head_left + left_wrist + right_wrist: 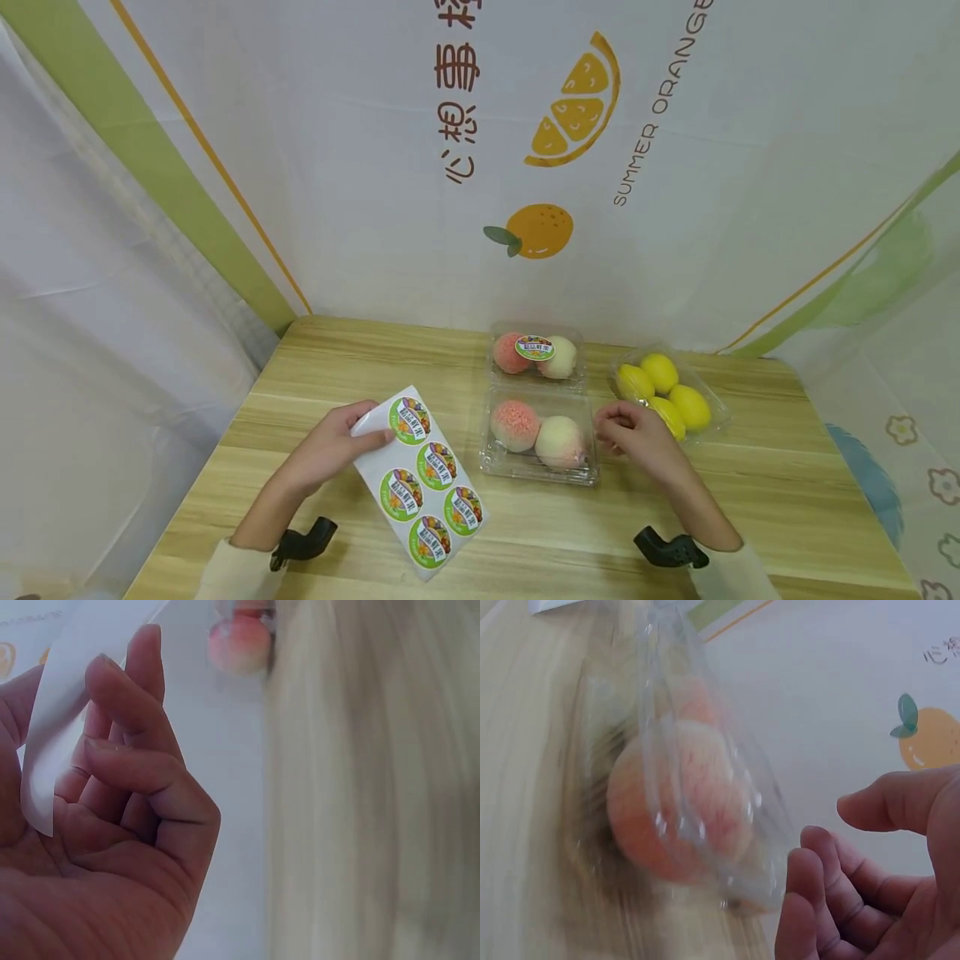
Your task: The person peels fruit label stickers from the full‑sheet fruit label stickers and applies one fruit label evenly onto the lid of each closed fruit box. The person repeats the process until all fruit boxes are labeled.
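Observation:
My left hand (337,442) pinches a white sheet of stickers (455,446) by its upper left edge, thumb on top. Several round fruit labels with green borders show on the sheet, which slants over the table. In the left wrist view the sheet (56,727) is seen edge-on between thumb and fingers. To its right, a clear plastic box (491,465) contains two peaches (515,425). My right hand (637,433) hovers at this box's right side, fingers loosely bent; in the right wrist view thumb and fingers are apart with nothing between them.
Behind the near box stands another clear box (495,379) of two peaches, an oval label (535,347) on its lid. A clear box (720,412) of yellow lemons (690,407) lies at the right. A printed curtain (375,208) hangs along the wooden table's (300,367) back edge.

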A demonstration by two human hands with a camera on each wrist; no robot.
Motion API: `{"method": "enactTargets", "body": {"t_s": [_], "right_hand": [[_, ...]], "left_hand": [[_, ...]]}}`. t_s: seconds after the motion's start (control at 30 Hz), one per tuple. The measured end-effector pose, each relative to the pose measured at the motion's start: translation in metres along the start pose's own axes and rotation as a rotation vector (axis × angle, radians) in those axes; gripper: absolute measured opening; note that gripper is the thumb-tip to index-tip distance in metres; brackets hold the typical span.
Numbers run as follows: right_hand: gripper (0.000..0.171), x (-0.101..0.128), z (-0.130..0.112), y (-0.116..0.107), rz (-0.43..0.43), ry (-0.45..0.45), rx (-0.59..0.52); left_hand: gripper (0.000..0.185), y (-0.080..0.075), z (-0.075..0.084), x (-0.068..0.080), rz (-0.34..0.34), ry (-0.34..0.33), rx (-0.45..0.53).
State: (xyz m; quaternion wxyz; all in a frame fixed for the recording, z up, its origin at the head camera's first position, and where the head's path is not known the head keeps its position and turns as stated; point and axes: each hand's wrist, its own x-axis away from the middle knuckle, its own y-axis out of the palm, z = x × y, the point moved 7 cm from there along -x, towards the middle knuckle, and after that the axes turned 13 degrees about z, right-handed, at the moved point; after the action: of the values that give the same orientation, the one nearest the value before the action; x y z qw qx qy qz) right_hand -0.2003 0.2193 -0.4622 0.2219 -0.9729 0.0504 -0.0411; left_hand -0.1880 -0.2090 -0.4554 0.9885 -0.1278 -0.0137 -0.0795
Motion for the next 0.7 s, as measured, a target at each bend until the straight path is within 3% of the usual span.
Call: {"method": "enactTargets", "body": {"t_s": [0.33,0.7], "right_hand": [[0.017,0.007,-0.027,0.021,-0.035,-0.051,-0.056],[0.013,0.009,-0.039,0.039,-0.093,-0.112,-0.103]], "left_hand": [[0.021,0.012,0.02,0.004,-0.047,0.044,0.015],[0.021,0.027,0.045,0.004,-0.081,0.07,0.045]]}}
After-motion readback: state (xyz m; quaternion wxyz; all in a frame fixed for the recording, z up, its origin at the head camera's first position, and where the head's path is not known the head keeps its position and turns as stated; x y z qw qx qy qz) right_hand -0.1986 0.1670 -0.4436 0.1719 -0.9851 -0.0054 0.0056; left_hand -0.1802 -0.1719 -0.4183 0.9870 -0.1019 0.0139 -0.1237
